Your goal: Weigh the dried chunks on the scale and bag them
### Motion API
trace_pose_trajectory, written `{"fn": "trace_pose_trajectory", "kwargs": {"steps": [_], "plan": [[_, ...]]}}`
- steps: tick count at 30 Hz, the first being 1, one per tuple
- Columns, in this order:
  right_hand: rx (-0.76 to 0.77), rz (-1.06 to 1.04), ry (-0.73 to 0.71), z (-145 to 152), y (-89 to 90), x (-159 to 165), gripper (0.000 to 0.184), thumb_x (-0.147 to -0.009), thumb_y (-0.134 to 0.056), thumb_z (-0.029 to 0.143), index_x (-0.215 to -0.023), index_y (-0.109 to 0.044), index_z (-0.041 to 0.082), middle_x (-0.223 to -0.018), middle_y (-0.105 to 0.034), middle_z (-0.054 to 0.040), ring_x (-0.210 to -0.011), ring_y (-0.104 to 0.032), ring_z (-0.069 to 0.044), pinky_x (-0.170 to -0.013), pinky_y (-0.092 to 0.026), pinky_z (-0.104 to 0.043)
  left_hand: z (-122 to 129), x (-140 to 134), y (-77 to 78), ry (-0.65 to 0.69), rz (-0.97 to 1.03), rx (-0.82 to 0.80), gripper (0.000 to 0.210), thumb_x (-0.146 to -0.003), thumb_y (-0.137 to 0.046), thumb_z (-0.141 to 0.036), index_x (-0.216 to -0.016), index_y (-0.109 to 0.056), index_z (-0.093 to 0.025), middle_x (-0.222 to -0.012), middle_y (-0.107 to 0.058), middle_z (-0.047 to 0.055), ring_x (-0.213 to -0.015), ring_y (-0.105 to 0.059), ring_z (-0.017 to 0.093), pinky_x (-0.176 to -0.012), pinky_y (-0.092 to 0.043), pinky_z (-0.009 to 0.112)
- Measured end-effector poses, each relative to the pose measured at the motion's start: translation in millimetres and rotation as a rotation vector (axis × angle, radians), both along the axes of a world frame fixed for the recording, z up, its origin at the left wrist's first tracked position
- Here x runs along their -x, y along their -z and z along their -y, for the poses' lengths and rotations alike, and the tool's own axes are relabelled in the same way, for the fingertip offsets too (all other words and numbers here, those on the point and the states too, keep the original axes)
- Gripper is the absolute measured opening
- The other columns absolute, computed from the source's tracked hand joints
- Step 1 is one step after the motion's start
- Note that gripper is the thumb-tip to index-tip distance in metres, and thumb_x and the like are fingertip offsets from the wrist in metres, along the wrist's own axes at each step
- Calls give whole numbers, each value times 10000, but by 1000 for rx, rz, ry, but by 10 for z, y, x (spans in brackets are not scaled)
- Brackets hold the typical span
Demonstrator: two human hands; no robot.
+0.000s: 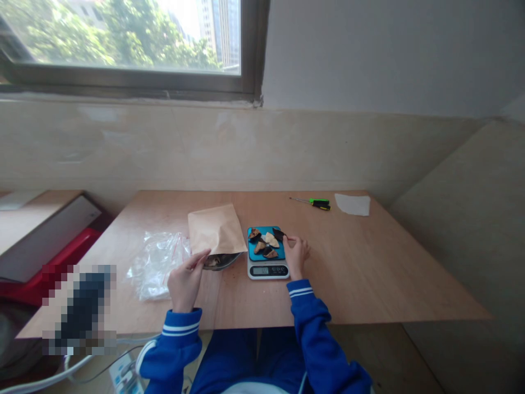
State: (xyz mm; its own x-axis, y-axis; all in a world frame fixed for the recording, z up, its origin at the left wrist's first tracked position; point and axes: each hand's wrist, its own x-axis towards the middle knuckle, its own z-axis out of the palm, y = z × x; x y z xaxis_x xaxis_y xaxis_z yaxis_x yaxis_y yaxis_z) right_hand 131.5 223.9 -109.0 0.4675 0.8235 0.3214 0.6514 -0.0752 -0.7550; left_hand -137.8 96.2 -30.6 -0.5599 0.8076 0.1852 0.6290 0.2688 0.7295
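Observation:
My left hand (186, 280) is closed, thumb and fingers pinching the lower edge of a brown paper bag (215, 227). Under that edge shows part of a dark, rounded dish (225, 262) with some brown bits in it; the bag hides the rest. To the right lies a small digital kitchen scale (268, 278) with a blue top, its display too small to read. Several dried-looking pieces (270, 239), brown, black and cream, rest on top. At the scale's right edge my right hand (296, 256) pinches a dark piece (279, 234) between its fingertips.
A crumpled clear plastic bag (158, 268) lies left of the paper bag. Toward the back right are a screwdriver (305, 201), another black-and-yellow handled tool (322, 207) and a white paper sheet (353, 205). The wooden table (369, 273) meets the wall behind.

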Motion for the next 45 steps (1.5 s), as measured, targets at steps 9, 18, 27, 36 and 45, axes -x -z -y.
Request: {"fn": "trace_pose_trajectory", "kwargs": {"steps": [9,18,27,36,45], "plan": [[-15,-2,-23,9,-36,-36,233,-817,-514,378,-880,-597,169,-1003,-602,-168,-1004,-502,-307,-891,-363,-449,20,25,34,9,40,3,211,-799,-631,-340,-970,-753,-338,-896,-768,-45,-836,-713,203,-689,-508,269],[-38,-65,-105,319,-14,-290,246,-813,-461,359,-809,-617,169,-877,-646,-143,-837,-552,-267,-839,-423,-430,-82,77,124,39,5,34,220,-817,-600,-342,-978,-750,-343,-885,-768,-40,-842,-710,205,-688,-509,264],[-58,-135,-130,385,-66,-398,276,-823,-451,384,-840,-611,160,-911,-651,-148,-851,-585,-261,-805,-462,-426,-215,170,274,-4,-55,98,227,-834,-582,-350,-994,-743,-331,-919,-766,-5,-862,-702,236,-643,-484,279],[-46,-147,-285,436,-75,-294,292,-867,-450,404,-885,-620,167,-941,-645,-132,-873,-583,-251,-780,-483,-409,-130,298,516,242,12,-5,346,-823,-478,-342,-1079,-671,-213,-1158,-703,44,-1099,-641,219,-938,-498,336],[-49,-126,-393,501,-169,-215,287,-902,-445,397,-921,-633,182,-947,-600,-110,-901,-566,-244,-801,-495,-416,126,472,539,101,-161,-154,407,-878,-405,-370,-1184,-577,-165,-1375,-539,132,-1350,-420,269,-1118,-340,444]]}}
